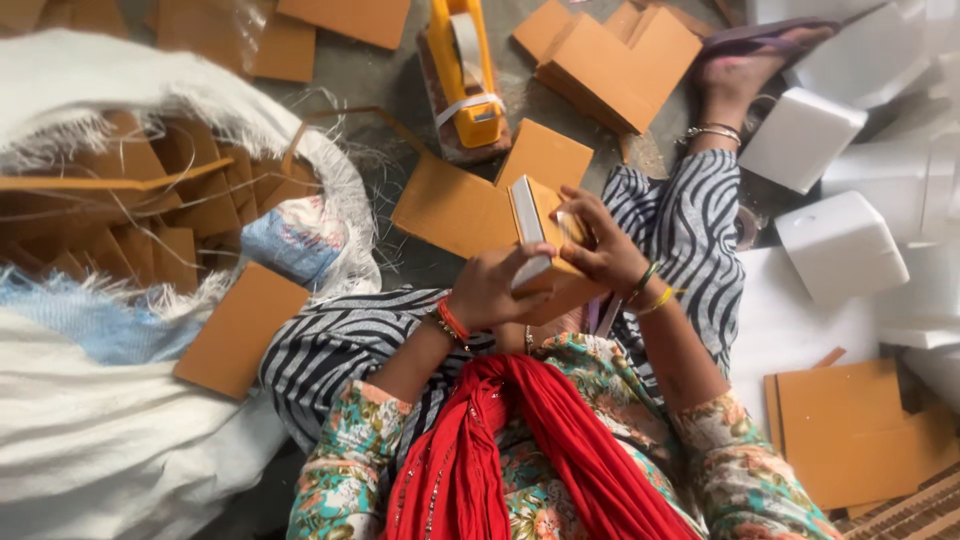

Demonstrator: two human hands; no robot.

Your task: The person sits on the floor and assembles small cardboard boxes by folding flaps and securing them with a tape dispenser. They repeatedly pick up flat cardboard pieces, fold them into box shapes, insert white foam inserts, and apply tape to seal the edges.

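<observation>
- Surface: grey floor (pixel 370 75), strewn with flat brown cardboard pieces (pixel 240 330).
- Left hand (pixel 490 290): fingers closed on the lower end of a small cardboard box (pixel 545 245) with a white block inside, held above the lap.
- Right hand (pixel 600 250): fingers pressed against the box's upper right side, gripping it.
- Yellow tape dispenser (pixel 465 75): on the floor, beyond the box.
- White woven sack (pixel 150 200): at left, holding folded cardboard.
- White foam blocks (pixel 840 245): at right, well apart from the hands.

A packing work floor: flat brown cardboard pieces (pixel 455 210), white foam blocks (pixel 840 245), a tape roller (pixel 465 75) and big sacks (pixel 120 440) lie around.
</observation>
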